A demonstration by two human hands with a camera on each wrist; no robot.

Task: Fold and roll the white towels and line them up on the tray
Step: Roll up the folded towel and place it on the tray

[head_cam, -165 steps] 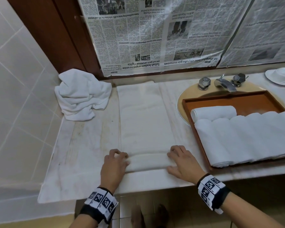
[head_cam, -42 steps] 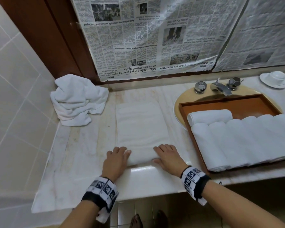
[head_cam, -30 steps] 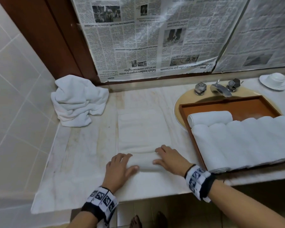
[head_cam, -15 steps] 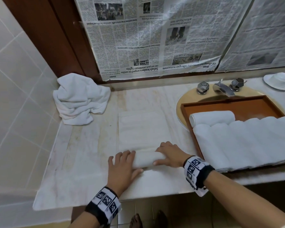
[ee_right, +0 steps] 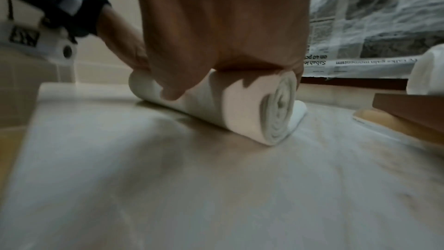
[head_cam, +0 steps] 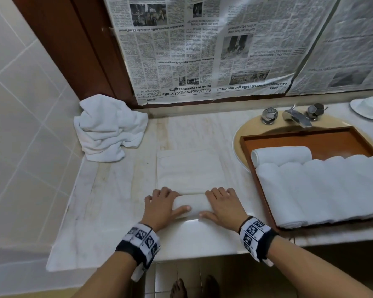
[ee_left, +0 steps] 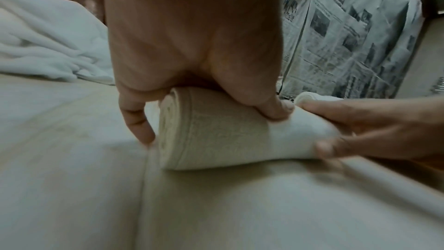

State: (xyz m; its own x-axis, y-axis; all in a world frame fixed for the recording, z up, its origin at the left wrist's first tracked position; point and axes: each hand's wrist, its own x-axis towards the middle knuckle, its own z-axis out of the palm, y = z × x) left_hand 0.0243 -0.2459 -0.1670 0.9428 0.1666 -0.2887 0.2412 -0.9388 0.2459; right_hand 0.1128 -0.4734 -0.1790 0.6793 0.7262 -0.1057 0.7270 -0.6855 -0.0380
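Your left hand [head_cam: 159, 208] curls over the left end of the half-rolled towel [head_cam: 191, 205] near the tabletop's [head_cam: 116, 222] front edge; your right hand [head_cam: 223, 206] curls over the right end. The roll's long axis runs left-right, its flat tail stretching away toward the back edge, so roll away from you; the tray [head_cam: 293, 137] waits further right.
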